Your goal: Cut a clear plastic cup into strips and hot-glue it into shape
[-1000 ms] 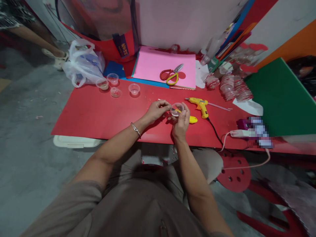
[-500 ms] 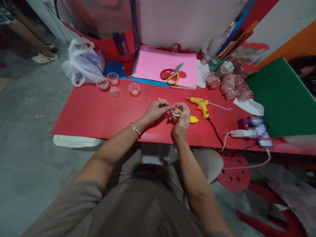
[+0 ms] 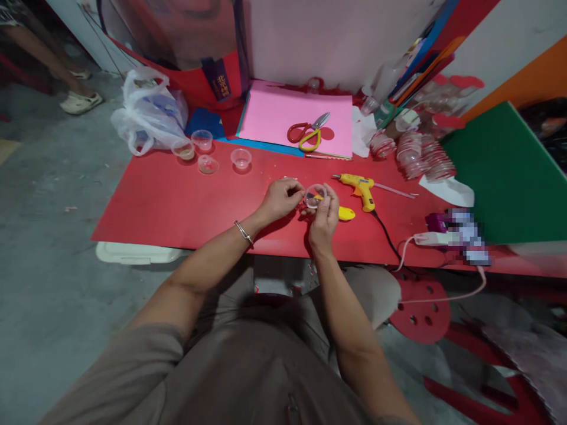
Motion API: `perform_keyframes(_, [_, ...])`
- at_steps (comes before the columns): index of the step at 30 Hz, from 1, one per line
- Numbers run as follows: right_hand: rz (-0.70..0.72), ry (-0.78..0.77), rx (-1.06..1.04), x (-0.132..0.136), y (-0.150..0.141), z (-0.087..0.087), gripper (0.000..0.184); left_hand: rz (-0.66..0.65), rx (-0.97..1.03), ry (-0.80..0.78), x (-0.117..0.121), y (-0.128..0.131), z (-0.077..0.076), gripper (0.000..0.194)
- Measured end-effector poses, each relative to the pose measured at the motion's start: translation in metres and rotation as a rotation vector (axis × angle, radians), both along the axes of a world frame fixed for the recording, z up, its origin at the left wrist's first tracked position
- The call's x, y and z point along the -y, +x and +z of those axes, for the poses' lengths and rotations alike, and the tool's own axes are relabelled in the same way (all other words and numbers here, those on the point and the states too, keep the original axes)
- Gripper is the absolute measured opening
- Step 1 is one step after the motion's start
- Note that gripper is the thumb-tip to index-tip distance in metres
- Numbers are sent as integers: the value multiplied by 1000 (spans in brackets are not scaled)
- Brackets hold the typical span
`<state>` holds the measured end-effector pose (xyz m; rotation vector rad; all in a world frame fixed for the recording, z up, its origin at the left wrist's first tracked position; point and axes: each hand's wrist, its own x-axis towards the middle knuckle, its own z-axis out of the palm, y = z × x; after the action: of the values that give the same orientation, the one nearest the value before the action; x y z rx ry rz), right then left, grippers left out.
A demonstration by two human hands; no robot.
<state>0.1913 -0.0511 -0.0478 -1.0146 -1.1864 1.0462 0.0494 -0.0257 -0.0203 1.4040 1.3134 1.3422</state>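
Note:
My right hand (image 3: 325, 218) is closed around a small clear plastic cup (image 3: 315, 196), held tilted above the red tabletop (image 3: 199, 206). Just left of the cup's rim, my left hand (image 3: 282, 200) has its thumb and fingertips pinched together; whatever is between them is too small to make out. Partly behind my right hand lies a yellow-handled tool (image 3: 346, 213), its other end hidden. A yellow glue gun (image 3: 361, 189) rests on its side to the right, with a glue stick (image 3: 394, 190) sticking out of its back.
Several clear cups, one of them (image 3: 241, 158) alone, stand at the back left by a white plastic bag (image 3: 150, 109). Scissors (image 3: 310, 133) lie on pink paper (image 3: 283, 112). Stacked cups (image 3: 411, 153) and a green board (image 3: 509, 177) are right. A black cord (image 3: 387, 233) crosses the front edge.
The cup in my right hand has shifted slightly left and turned a little. My left fingertips have drawn back slightly to the left. At the far left, a person's legs have moved.

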Motion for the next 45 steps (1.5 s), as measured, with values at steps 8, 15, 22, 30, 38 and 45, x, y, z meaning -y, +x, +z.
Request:
perform_keyframes(8, [35, -30, -60, 3, -2, 4, 52, 12, 227, -150, 2, 5, 5, 15])
perform_keyframes(15, [15, 53, 1, 6, -3, 5, 49, 60, 156, -78, 5, 7, 4, 10])
perform_keyframes(22, [-29, 108, 57, 7, -3, 5, 48, 59, 107, -15, 3, 10, -1, 11])
perform_keyframes(30, [-13, 77, 56, 9, -1, 7, 53, -103, 529, -366, 7, 10, 10, 19])
perform_keyframes(38, [-15, 119, 43, 10, -1, 7, 47, -129, 630, -401, 9, 10, 14, 19])
perform_keyframes(45, [-28, 159, 114, 5, 0, -2, 52, -136, 648, -412, 7, 9, 11, 17])
